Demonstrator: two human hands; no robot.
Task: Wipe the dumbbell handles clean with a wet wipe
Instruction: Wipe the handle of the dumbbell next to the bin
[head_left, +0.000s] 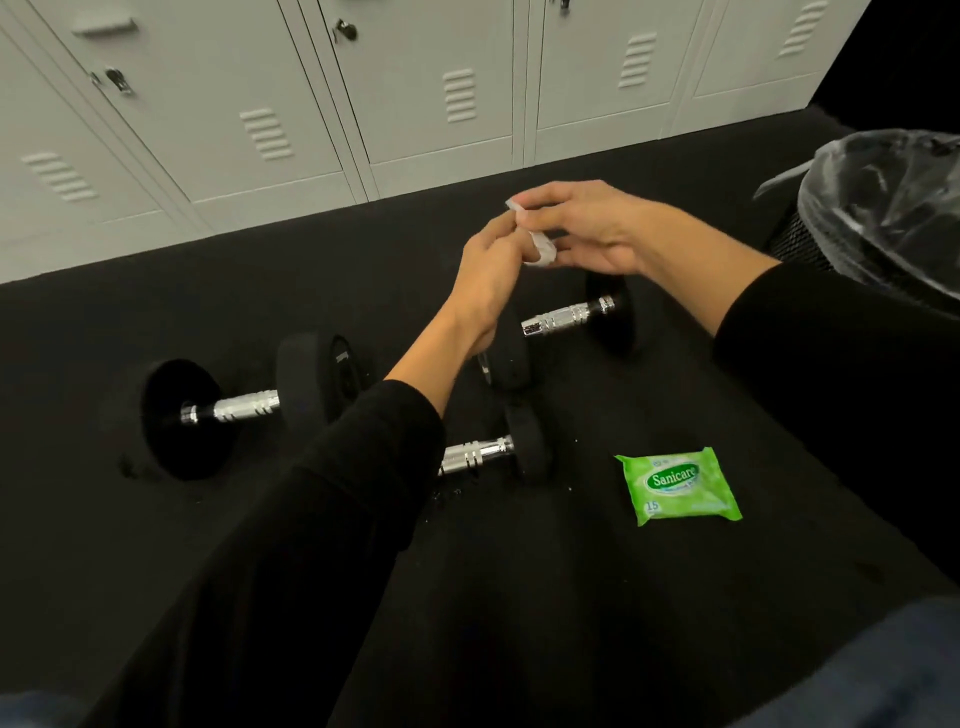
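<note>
Both hands are holding a small white wet wipe in the air, up and to the left of the green plastic Sanicare wipe pack that is lying flat on the black rubber floor. The left hand is curling its fingers round the lower part of the wipe. The right hand is pinching the upper end between thumb and forefinger, with its other fingers hanging loosely apart. The wipe is looking bunched and twisted rather than spread flat.

Three dumbbells with chrome handles and black round weights are lying on the floor, and none is being touched:
- The nearest dumbbell is resting just left of the pack.
- The far dumbbell is sitting beyond the pack, directly under the hands.
- The large dumbbell is lying well to the left of the pack.

All three handles are shining alike, so I cannot tell which, if any, are wiped. The wipe is out of the pack but is not meeting any handle. Whether it is being opened for use or balled up for the black mesh bin with a clear liner, up and to the right of the pack, is unclear. I am judging the wiping as unfinished at best.
</note>
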